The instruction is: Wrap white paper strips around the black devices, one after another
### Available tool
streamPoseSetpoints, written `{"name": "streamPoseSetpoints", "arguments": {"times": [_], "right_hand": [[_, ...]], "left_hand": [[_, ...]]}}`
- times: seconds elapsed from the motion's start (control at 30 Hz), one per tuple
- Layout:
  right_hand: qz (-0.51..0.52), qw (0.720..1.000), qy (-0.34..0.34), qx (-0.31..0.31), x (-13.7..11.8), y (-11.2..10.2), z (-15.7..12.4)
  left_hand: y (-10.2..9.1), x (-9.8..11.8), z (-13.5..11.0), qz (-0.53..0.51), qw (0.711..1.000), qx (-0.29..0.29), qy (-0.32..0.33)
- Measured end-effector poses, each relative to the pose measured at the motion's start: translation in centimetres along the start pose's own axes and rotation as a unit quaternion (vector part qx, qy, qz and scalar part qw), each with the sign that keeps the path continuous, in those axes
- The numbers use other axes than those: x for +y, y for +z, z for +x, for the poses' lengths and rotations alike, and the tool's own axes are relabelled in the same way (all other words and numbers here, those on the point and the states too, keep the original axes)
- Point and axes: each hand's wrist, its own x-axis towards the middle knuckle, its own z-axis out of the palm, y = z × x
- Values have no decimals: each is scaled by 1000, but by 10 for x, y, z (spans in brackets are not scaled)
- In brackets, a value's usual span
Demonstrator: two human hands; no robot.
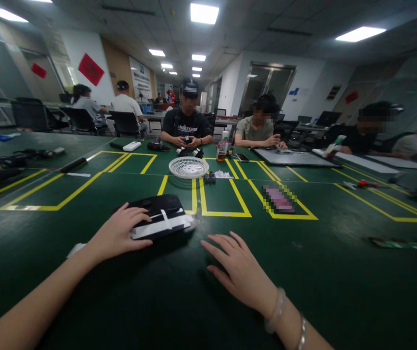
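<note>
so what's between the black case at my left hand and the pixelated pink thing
A yellow outline on the green tabletop lies between the black case and the pixelated pink thing, as the head view shows.

A black, oblong, box-like case [159,206], its material hard to tell, has a long, flat white strip along its near side and a shorter white strip crossing it toward the right. It lies lengthwise from left to right on the dark green tabletop [325,282], its right end angled slightly away, near the yellow floor-plan-like lines [194,194]. The left hand [121,233] covers its left end, and its right end is blurred.
</note>
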Motion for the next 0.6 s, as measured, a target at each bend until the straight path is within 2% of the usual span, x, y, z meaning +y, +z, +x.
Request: {"name": "streamPoseSetpoints", "arguments": {"times": [0.1,0.17,0.3,0.4,0.53,0.6], "right_hand": [[29,999,-1,-15,0,1,0],[42,999,1,-24,0,1,-1],[60,997,-2,-41,0,3,-1],[66,997,-8,-46,-1,5,-1],[62,997,-6,-51,-1,5,-1],[60,997,-4,-53,-1,6,-1]], "left_hand": [[-10,-46,-8,55,994,40,-87],[-18,-76,-19,90,981,48,-168],[-37,-121,-46,107,926,8,-363],[-47,-142,-65,106,878,-20,-466],[-45,-158,-83,109,837,-21,-537],[-40,-164,-91,108,825,-8,-554]]}}
